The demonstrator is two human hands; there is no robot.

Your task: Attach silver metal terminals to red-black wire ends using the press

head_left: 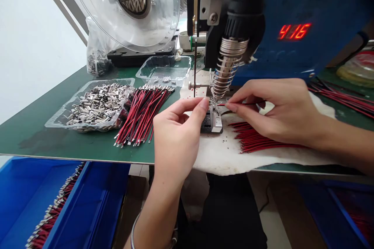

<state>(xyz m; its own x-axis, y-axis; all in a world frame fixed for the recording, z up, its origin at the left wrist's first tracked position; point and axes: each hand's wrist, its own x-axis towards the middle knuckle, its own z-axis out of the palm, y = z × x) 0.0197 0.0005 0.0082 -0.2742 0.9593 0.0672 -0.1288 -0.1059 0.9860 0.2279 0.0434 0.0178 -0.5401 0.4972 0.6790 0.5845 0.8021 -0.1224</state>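
Observation:
My right hand [280, 111] is closed in a pinch on a thin red and black wire [221, 104], whose end reaches the small metal fixture [216, 118] under the soldering iron [226, 66]. The iron, wrapped in a coil spring, points down with its tip close above the fixture. On the fixture's left side, my left hand [178, 136] has thumb and forefinger pressed together; what they hold, if anything, is hidden. Under my right hand, a bundle of red wires [248, 138] lies on a white cloth [216, 159].
A clear tray [55, 122] of small metal connectors [99, 103] stands at left, beside a pile of red and black wires [143, 114]. Behind are another clear tray [163, 68] and a large reel [163, 15]. A blue machine [292, 58] displays 416. Blue bins [108, 198] sit below the table.

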